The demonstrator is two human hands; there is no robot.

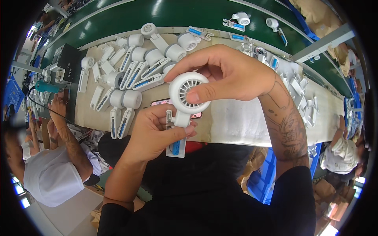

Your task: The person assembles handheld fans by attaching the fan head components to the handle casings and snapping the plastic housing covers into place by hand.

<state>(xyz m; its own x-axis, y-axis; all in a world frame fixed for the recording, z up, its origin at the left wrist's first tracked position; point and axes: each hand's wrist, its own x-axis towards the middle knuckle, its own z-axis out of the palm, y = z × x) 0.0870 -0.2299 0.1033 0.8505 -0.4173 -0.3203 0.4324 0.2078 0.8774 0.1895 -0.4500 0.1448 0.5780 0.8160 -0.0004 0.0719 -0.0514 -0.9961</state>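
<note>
A white handheld fan (175, 88) is held up in front of me, its round slotted grille toward me. My right hand (232, 76) is closed around the head, the thumb pressed on the grille and fingers along the far rim. Just below, my left hand (155, 128) pinches the neck and upper handle. The handle is open and a blue battery cell (176, 148) shows in it below my fingers. A phone with a pinkish screen (161, 102) lies on the bench behind the fan, partly hidden by my hands.
Several part-built white fans (134, 70) lie piled left of centre on the pale bench (232, 122). Loose white shells (303, 90) lie to the right. More fans with blue cells (239, 20) lie on the green conveyor (173, 15) beyond. Other people (55, 173) work at both sides.
</note>
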